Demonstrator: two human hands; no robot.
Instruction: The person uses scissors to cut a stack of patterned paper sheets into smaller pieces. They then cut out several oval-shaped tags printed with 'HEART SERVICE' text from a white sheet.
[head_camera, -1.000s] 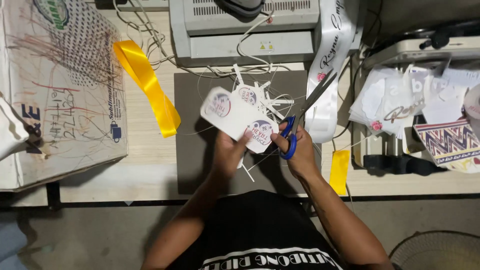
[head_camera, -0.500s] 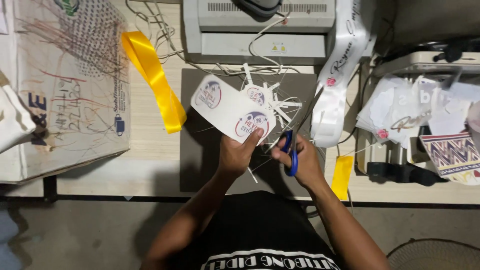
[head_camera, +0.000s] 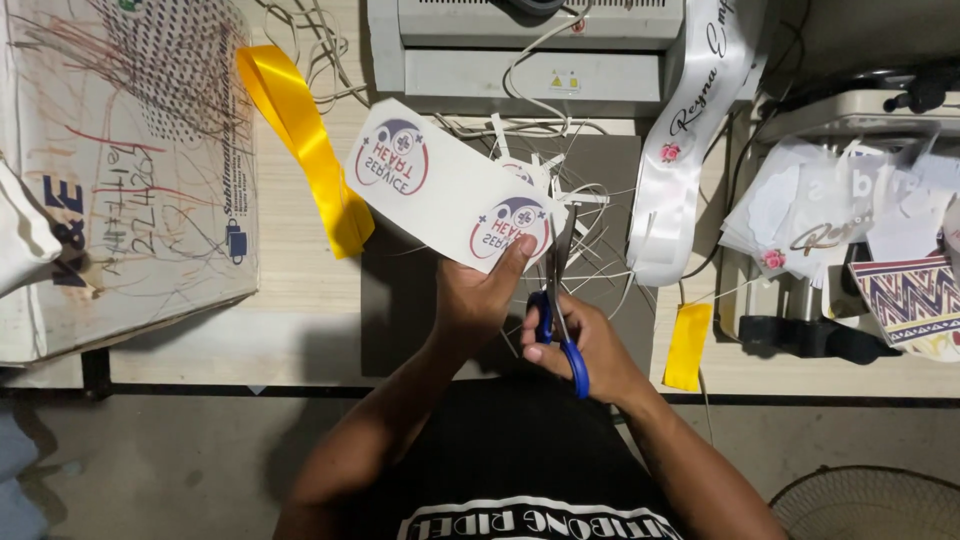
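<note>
White printed sheet pinched in left hand, blue-handled scissors gripped in right hand: rotate sheet into blades, follow round emblem edge.

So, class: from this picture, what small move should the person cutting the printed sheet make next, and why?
Probably close the scissors a little further along the round emblem's edge. The right hand has the blades at the white printed sheet beside that emblem, and the left hand pinches the sheet just beside the cut, steadying it.

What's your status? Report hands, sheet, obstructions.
Left hand pinching white printed sheet. Right hand working blue-handled scissors at sheet's edge. Paper strips littered beyond the blades.
</note>
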